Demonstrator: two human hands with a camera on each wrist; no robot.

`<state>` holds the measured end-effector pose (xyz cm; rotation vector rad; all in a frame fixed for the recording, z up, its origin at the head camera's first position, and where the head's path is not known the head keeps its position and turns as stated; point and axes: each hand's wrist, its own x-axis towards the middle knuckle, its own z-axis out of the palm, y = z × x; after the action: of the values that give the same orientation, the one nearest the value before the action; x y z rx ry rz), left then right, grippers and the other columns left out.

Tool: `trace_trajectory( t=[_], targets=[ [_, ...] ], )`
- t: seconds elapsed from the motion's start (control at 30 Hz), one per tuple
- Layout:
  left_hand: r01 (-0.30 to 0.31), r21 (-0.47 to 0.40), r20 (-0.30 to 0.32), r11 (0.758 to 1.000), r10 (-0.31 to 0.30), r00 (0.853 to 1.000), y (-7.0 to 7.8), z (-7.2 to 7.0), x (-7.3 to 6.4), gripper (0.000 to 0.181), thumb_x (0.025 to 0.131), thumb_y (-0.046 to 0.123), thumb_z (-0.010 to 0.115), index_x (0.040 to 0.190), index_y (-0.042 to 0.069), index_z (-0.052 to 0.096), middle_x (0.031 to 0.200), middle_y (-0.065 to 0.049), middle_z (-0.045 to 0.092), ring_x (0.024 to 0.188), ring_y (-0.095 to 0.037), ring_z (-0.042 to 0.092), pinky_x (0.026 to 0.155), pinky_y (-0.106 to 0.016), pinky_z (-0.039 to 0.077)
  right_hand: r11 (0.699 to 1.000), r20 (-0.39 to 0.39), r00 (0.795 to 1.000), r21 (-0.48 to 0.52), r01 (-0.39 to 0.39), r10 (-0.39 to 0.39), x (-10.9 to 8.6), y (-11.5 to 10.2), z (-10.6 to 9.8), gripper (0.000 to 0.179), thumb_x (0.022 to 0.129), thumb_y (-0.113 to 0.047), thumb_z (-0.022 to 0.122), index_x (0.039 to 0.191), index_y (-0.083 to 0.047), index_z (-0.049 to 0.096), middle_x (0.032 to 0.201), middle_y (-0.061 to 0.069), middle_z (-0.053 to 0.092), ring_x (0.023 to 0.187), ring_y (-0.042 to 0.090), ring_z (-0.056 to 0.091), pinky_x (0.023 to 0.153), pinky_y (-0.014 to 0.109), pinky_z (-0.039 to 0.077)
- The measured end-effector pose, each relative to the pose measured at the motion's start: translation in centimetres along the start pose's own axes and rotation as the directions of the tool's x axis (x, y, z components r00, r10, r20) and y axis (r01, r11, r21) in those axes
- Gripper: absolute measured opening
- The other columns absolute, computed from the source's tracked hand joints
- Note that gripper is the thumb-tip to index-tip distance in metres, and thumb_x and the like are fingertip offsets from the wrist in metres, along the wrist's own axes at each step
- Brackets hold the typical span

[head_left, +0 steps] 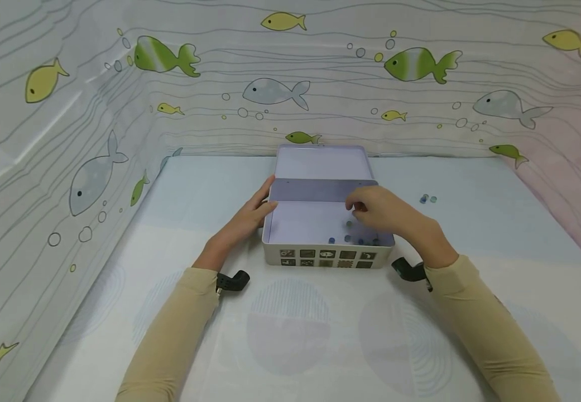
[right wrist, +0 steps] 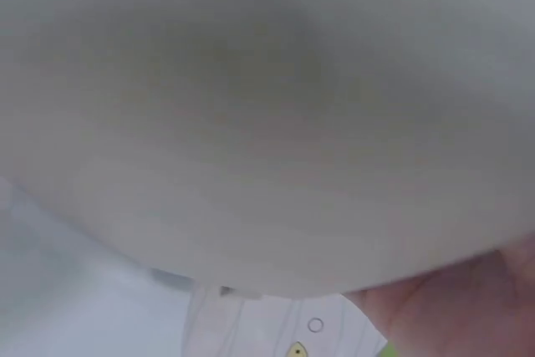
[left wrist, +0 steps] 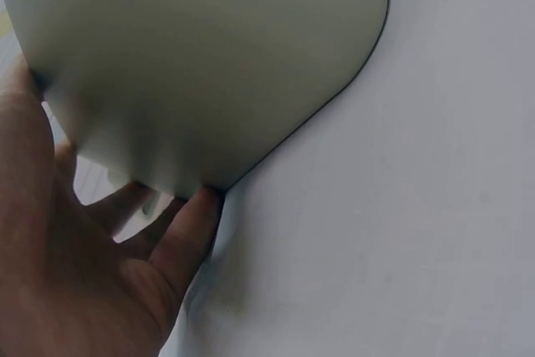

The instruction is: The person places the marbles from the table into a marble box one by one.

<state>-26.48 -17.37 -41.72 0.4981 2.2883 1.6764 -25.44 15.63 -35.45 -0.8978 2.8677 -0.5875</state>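
Observation:
A pale tin box [head_left: 328, 255] stands with its hinged lid [head_left: 322, 162] raised at the back. Several small glass marbles [head_left: 347, 238] lie inside it, mostly towards the front right. My left hand [head_left: 247, 219] grips the box's left side, thumb at the rim; in the left wrist view its fingertips [left wrist: 201, 211] press against the box wall [left wrist: 226, 56]. Over the right part of the box hangs my right hand [head_left: 378, 209], fingers bent downward above the marbles. Whether anything sits between those fingertips is hidden. The right wrist view shows mostly the blurred box wall [right wrist: 251, 140].
Beyond the box's right side, a few more marbles [head_left: 424, 199] lie on the pale tablecloth [head_left: 290, 346]. A fish-patterned sheet [head_left: 195, 128] rises behind and along both sides of the table. Each wrist wears a small black camera [head_left: 233, 281].

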Motion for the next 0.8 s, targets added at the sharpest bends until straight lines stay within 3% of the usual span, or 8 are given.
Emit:
trace_trajectory(
  t=[0.37,0.53,0.8],
  targets=[
    [0.012,-0.026,0.027,1.000,-0.012,1.000,2.9,0.1,-1.3,0.069,0.107,0.027,0.043,0.162,0.027,0.002,0.169,-0.008,0.002,0.154,-0.035,0.017,0.114,-0.061,0.034,0.999,-0.110,0.993,0.016,-0.047,0.049,-0.8,1.0,-2.6,0.027,0.093,-0.001,0.054,0.113,0.000,0.071,0.105,0.013,0.070,0.092,0.025,0.060,0.081,0.041,0.051],
    [0.017,-0.016,0.023,1.000,-0.016,1.000,2.9,0.1,-1.3,0.068,0.107,0.029,0.043,0.161,0.029,0.003,0.169,-0.006,0.002,0.154,-0.034,0.015,0.115,-0.061,0.032,0.993,-0.156,0.981,0.019,-0.116,0.117,-1.3,2.9,-3.8,0.028,0.093,-0.001,0.051,0.114,0.000,0.070,0.106,0.016,0.069,0.094,0.028,0.059,0.082,0.044,0.050],
    [0.014,-0.012,0.024,1.000,-0.013,1.000,2.7,0.1,-1.1,0.068,0.107,0.029,0.043,0.161,0.029,0.002,0.169,-0.008,0.002,0.154,-0.035,0.016,0.114,-0.061,0.034,0.975,-0.138,0.966,-0.001,-0.221,0.219,-1.4,5.8,-3.8,0.025,0.095,-0.004,0.052,0.112,0.001,0.068,0.095,0.017,0.065,0.087,0.029,0.058,0.074,0.042,0.049]
  ],
)
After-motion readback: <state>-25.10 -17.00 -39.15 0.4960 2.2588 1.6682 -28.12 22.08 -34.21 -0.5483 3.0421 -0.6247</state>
